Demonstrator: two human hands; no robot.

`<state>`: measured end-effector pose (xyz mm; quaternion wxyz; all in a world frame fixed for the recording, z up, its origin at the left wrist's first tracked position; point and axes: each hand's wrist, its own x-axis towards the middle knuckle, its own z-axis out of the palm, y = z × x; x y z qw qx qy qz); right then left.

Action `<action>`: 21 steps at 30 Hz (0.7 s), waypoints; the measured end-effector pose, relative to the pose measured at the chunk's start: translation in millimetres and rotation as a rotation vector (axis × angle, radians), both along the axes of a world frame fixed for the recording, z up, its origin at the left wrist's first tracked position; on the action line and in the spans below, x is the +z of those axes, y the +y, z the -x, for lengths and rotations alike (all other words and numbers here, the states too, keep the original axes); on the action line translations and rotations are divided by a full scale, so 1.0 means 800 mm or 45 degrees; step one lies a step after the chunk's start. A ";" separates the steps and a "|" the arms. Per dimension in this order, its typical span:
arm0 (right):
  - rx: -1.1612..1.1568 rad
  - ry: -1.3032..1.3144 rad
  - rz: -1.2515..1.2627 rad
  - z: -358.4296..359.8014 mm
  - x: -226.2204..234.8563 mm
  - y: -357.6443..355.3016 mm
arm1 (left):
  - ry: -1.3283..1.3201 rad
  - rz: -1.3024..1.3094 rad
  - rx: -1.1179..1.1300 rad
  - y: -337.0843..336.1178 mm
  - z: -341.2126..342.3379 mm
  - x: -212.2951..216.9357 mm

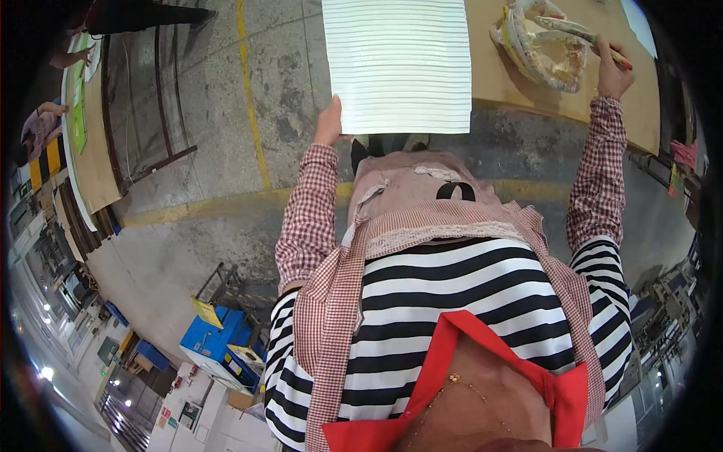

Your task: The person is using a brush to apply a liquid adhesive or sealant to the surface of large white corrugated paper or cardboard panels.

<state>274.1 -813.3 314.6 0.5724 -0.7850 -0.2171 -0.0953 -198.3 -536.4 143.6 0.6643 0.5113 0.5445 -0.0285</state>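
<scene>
In front of my body lies a white paper stack (399, 71), crossed by many narrow lines like sheets fanned in steps. My left hand (329, 122) grips its near left edge, thumb along the side and the other fingers mostly hidden. To the right, my right hand (614, 73) is closed around the handle of a brush (576, 30) with a red end. The brush reaches left over a tub (527, 64) smeared with a whitish and yellow paste. Whether its tip touches the paste, I cannot tell.
A brown tabletop (520, 94) carries the tub. Across the concrete floor (218, 143), marked with yellow lines, another long table (102, 143) stands at the left, with people beside it. A blue machine (218, 339) is at the lower left.
</scene>
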 end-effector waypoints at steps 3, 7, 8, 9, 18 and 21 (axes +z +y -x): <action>-0.089 -0.065 0.245 0.023 -0.006 -0.012 | -0.020 -0.032 -0.008 0.002 0.001 -0.008; -0.175 0.078 0.103 0.095 0.019 -0.037 | -0.036 -0.017 -0.065 -0.007 0.001 0.004; -0.190 0.072 0.112 0.122 0.029 -0.042 | -0.060 0.015 -0.027 -0.008 0.002 0.003; -0.171 0.131 -0.053 0.154 0.042 -0.046 | -0.089 0.050 0.008 -0.009 0.003 0.002; 0.033 0.529 0.059 0.438 0.029 -0.016 | -0.211 0.100 0.041 -0.015 -0.001 0.012; 0.153 0.030 0.331 0.478 0.016 0.013 | -0.218 0.070 -0.017 -0.015 0.001 0.023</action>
